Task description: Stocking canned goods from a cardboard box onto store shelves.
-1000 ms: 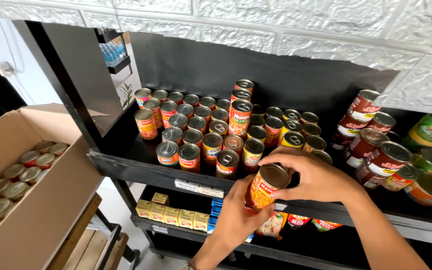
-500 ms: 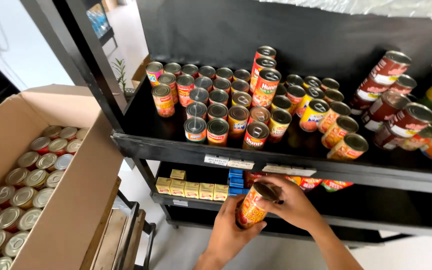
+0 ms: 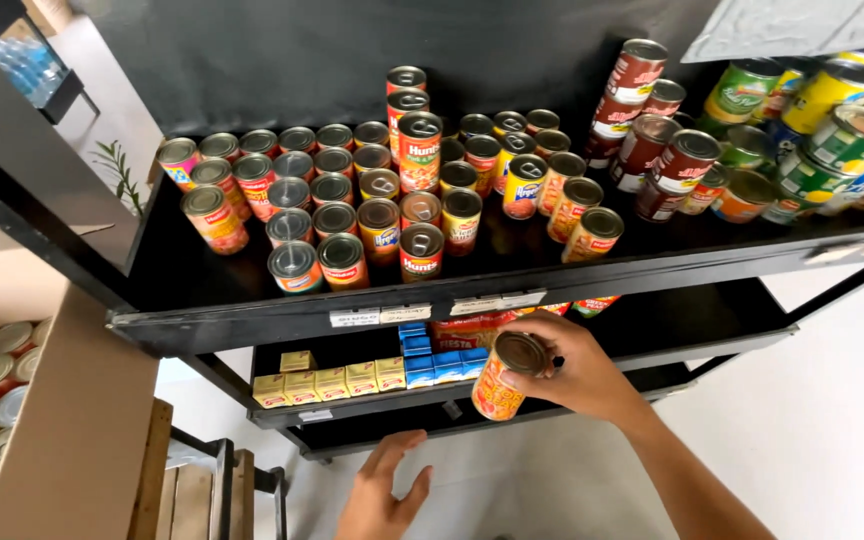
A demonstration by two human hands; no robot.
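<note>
The right hand grips an orange can by its top, below the upper shelf's front edge; the left hand hangs open, empty. A one-handed hold near the rim risks the can slipping.

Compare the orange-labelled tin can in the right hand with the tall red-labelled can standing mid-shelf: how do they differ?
The orange-labelled tin can is gripped in the right hand below the shelf edge; the tall red-labelled can stands on the black shelf. The held can tilts; the shelved one is upright among neighbouring cans. Both are cylindrical metal cans with silver lids.
</note>
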